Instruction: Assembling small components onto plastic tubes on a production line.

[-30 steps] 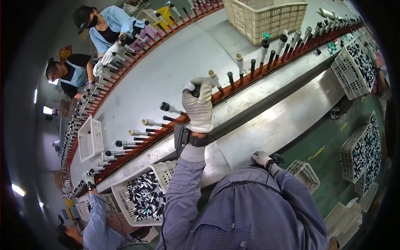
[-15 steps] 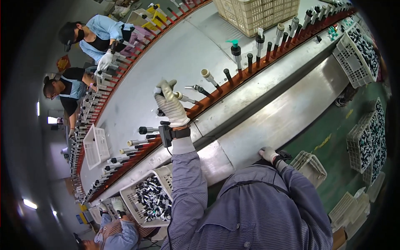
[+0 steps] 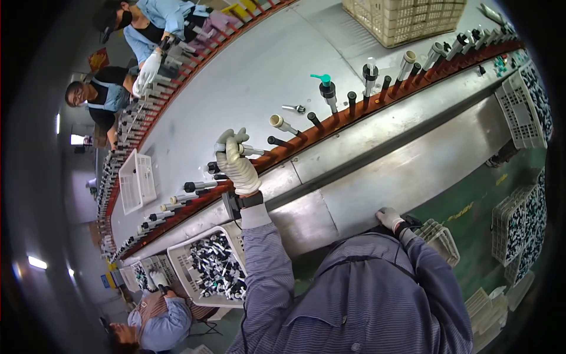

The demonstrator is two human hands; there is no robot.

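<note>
From the head view, your white-gloved left hand (image 3: 237, 164) has its fingers (image 3: 227, 141) pinching a small silver pump tube (image 3: 252, 151) above the red-brown peg rail (image 3: 306, 137) on the long grey table (image 3: 247, 88). Your gloved right hand (image 3: 390, 218) rests on a white slotted plastic basket (image 3: 439, 239) at the table's near edge; whether its fingers are curled or spread, I cannot tell.

Beige crate (image 3: 413, 23), white basket (image 3: 137, 180), possibly empty.

Right hand (image 3: 390, 218) half hidden behind the shoulder, its grip and contents out of sight.
</note>
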